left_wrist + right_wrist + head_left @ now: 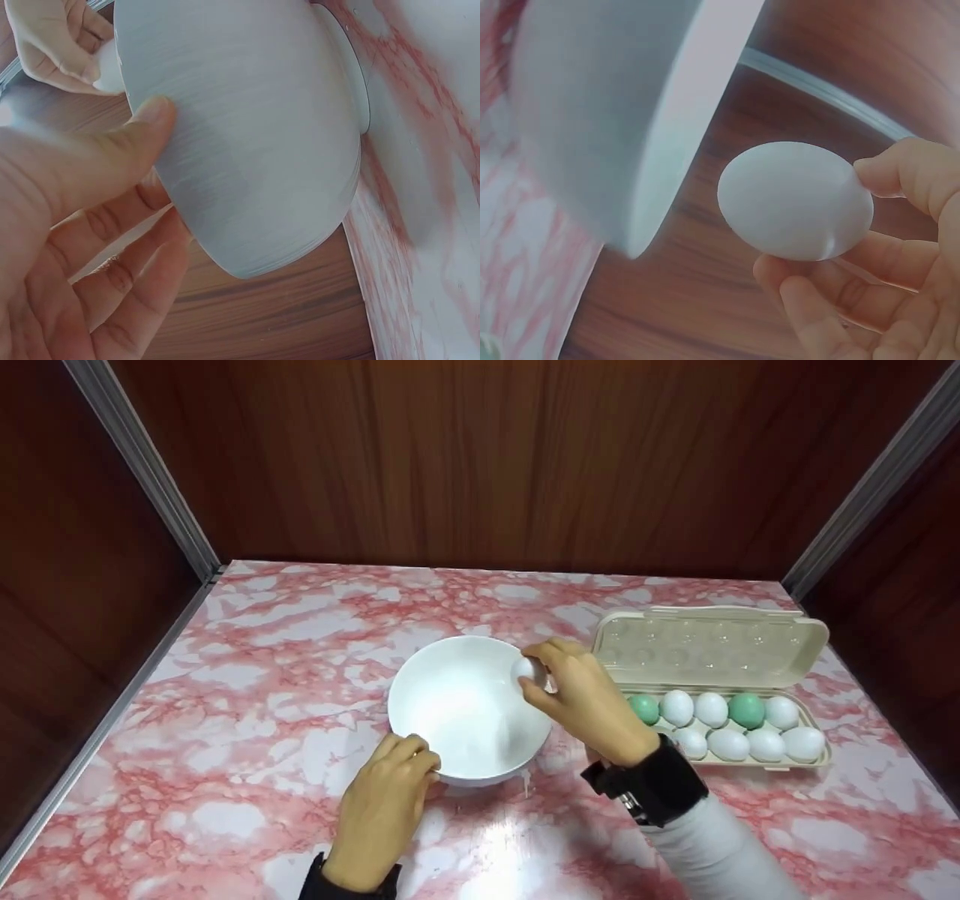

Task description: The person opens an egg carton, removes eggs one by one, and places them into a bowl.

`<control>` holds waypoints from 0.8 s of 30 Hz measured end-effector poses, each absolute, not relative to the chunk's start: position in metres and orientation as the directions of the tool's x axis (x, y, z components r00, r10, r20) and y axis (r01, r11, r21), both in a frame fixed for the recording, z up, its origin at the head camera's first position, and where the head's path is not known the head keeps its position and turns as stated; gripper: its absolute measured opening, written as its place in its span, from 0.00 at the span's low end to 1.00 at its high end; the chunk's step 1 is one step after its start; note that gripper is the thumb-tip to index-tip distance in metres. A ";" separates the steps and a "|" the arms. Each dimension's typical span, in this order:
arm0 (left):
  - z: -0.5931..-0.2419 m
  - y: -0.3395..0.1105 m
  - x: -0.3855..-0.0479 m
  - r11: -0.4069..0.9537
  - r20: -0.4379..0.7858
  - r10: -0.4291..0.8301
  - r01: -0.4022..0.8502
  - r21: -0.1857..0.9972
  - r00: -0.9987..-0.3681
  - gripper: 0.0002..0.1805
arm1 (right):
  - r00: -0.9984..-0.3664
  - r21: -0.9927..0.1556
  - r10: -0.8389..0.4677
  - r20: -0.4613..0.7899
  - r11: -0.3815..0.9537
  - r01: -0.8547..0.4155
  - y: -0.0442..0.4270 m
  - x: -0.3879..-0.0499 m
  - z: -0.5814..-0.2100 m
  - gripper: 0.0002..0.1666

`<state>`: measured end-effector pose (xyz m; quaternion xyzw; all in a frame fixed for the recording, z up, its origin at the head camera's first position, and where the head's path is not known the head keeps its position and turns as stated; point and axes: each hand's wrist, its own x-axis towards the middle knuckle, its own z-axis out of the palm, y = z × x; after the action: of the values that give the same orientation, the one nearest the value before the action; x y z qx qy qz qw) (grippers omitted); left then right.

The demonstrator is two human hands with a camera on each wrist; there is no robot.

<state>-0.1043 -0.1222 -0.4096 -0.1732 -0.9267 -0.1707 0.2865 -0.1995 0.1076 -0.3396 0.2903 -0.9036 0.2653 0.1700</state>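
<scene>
A white bowl point(457, 705) stands on the table, its visible inside bare. My left hand point(390, 787) pinches the bowl's near-left rim, thumb on the outer wall and fingers over the edge; the left wrist view shows this thumb against the bowl point(255, 135). Above the bowl's right rim, my right hand point(585, 697) holds a white egg point(527, 668) between thumb and fingers. In the right wrist view the egg point(795, 201) looks whole and is apart from the bowl's edge. To the right lies an open egg carton point(712, 649) with white and green eggs.
Several white eggs point(728, 745) and two green eggs point(746, 710) sit in the carton's lower half; my right hand and wrist hide its left end. Wooden panels point(465, 465) wall the back and sides of the pink-and-white marbled table point(247, 750).
</scene>
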 end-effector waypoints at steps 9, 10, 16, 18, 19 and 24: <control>-0.408 -0.123 -0.105 0.877 0.581 0.216 0.418 0.238 -0.785 0.08 | -0.765 -0.375 -0.482 0.427 0.675 -0.635 0.086 -0.204 -0.333 0.14; -0.408 -0.123 -0.105 0.877 0.580 0.216 0.417 0.239 -0.786 0.08 | -0.764 -0.378 -0.487 0.422 0.671 -0.637 0.083 -0.206 -0.333 0.14; -0.409 -0.123 -0.104 0.877 0.577 0.215 0.415 0.240 -0.788 0.08 | -0.766 -0.401 -0.517 0.383 0.654 -0.642 0.071 -0.214 -0.335 0.15; -0.410 -0.123 -0.104 0.876 0.575 0.217 0.417 0.242 -0.789 0.08 | -0.773 -0.419 -0.521 0.362 0.650 -0.634 0.068 -0.216 -0.336 0.15; -0.410 -0.123 -0.104 0.876 0.574 0.218 0.417 0.242 -0.790 0.08 | -0.776 -0.427 -0.523 0.354 0.648 -0.631 0.067 -0.217 -0.336 0.15; -0.410 -0.122 -0.104 0.877 0.574 0.216 0.416 0.243 -0.790 0.07 | -0.780 -0.453 -0.536 0.322 0.636 -0.624 0.061 -0.221 -0.336 0.14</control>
<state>-0.1037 -0.1217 -0.4101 -0.1700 -0.9284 -0.1812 0.2761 -0.2209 0.0608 -0.3360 0.3219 -0.9010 0.2797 0.0790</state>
